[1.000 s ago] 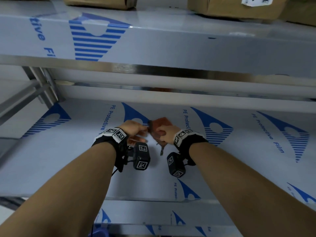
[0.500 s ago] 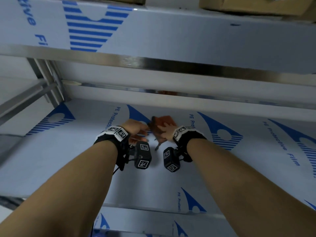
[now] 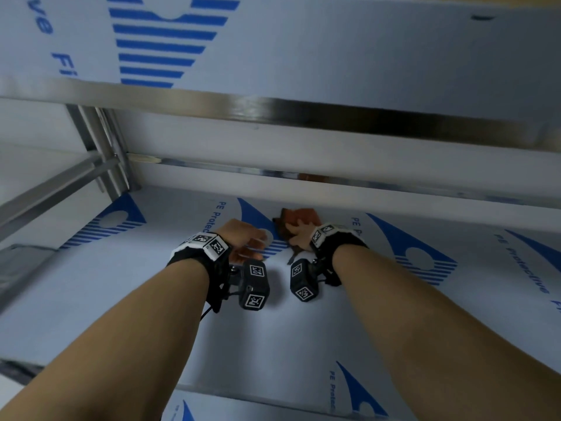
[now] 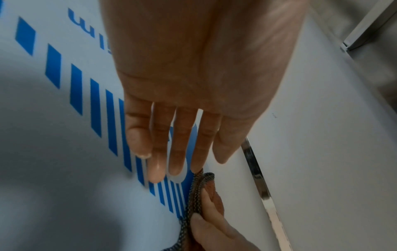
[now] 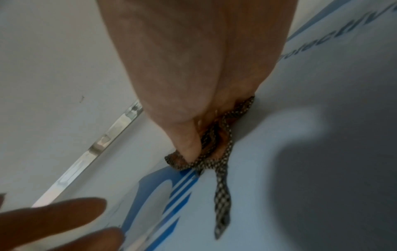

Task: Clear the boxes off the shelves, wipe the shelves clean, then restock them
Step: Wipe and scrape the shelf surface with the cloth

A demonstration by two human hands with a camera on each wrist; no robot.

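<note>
One cloth (image 3: 299, 221), rust-orange with a dark checked mesh edge, sits bunched on the lower shelf (image 3: 121, 287) near its back edge, and my right hand (image 3: 299, 235) has it clamped, thumb and fingers pinching the folds against the film-covered surface. From my right wrist view a loose checked strip of the cloth (image 5: 222, 190) trails off toward the camera across the shelf. My left hand (image 3: 246, 240) hovers just beside it with fingers (image 4: 159, 152) straight and slightly spread, holding nothing; the fingertips end close to the mesh edge, and I cannot tell whether they touch it. White protective film (image 3: 425, 259) printed with blue stripes and lettering covers the shelf under both hands. Behind the cloth runs a shiny metal rail (image 3: 273, 171), and the upper shelf (image 3: 334, 56), wrapped in the same film, fills the top of my head view.
</note>
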